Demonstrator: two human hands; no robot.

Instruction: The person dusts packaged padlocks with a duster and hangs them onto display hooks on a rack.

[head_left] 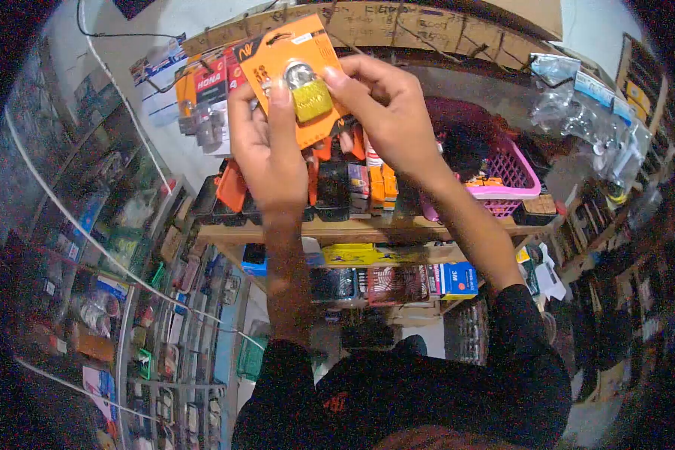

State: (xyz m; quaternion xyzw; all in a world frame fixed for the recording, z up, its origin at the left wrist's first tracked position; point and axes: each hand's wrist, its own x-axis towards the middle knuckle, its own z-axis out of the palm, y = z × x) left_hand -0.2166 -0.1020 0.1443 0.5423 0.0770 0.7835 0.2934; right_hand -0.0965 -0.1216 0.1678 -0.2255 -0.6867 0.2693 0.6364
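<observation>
Both my hands hold up an orange blister card with a brass padlock (312, 100) on it, tilted a little to the left. My left hand (268, 142) grips the card's lower left side, its thumb lying across the front beside the padlock. On the right edge my right hand (386, 109) pinches the card, with the thumb near the shackle. The fingers behind the card are partly hidden. Below the card, orange and white packages (382, 184) stand on the wooden shelf (337, 231).
A pink basket (514, 169) with small orange items stands right of my hands. Carded goods (210, 82) hang at upper left, and clear packets (585, 112) at upper right. Under the shelf sit a blue 3M box (457, 280) and several small baskets. Glass cases (127, 300) line the left.
</observation>
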